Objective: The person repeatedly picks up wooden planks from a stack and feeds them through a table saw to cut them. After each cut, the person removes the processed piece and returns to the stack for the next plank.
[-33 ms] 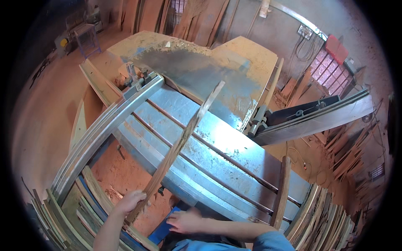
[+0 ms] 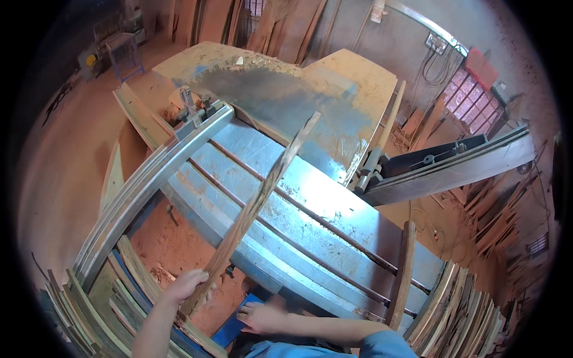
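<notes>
Wooden strip (image 2: pixel 253 206), long and rough-edged, lies slantwise across the metal surface (image 2: pixel 340 238), crossing its two dark lengthwise slots. Its near end juts past the surface's edge, above reddish dust, and its far end reaches in view over the dusty board (image 2: pixel 256 92) behind. The left hand (image 2: pixel 186 287) has its fingers closed around the strip close to the near end, thumb along the top. The right hand (image 2: pixel 262 316) is well apart from the strip, low and near the body, at a blue panel (image 2: pixel 230 328); its fingers are bent and a little blurred, and I cannot tell whether they grip the panel or only rest on it.

Left of the strip, a metal rail (image 2: pixel 152 158) runs along the end of the surface. Toward the right end lies a shorter wooden piece (image 2: pixel 403 271), well apart from the strip. Thin slats stand packed together at the lower right (image 2: pixel 456 307), and more slats lie at the lower left (image 2: pixel 80 316).
</notes>
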`<action>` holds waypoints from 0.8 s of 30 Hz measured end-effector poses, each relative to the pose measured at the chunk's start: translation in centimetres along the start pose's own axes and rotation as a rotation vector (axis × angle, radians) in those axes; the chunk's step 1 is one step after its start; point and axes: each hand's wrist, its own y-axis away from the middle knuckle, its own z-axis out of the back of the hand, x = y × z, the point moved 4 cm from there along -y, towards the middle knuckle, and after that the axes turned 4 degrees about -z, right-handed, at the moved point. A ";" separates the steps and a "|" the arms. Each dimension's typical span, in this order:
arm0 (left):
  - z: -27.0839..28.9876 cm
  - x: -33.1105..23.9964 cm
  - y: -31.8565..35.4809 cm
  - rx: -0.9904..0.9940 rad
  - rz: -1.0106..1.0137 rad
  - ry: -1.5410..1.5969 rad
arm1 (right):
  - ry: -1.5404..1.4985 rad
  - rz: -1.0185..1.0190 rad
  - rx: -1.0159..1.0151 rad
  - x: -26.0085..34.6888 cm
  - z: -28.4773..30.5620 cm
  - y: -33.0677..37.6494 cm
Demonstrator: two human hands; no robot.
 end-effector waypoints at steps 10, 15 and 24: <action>1.7 0.5 -2.1 -0.038 0.042 0.232 | 0.290 -0.117 0.159 -2.6 -2.5 -3.4; 1.9 -3.0 -0.9 -0.075 -0.004 -0.021 | 0.290 -0.065 0.101 -3.3 -3.4 -3.4; 3.6 -9.0 -2.6 -0.164 -0.156 -0.517 | 0.306 0.001 0.140 -3.7 -3.6 -3.8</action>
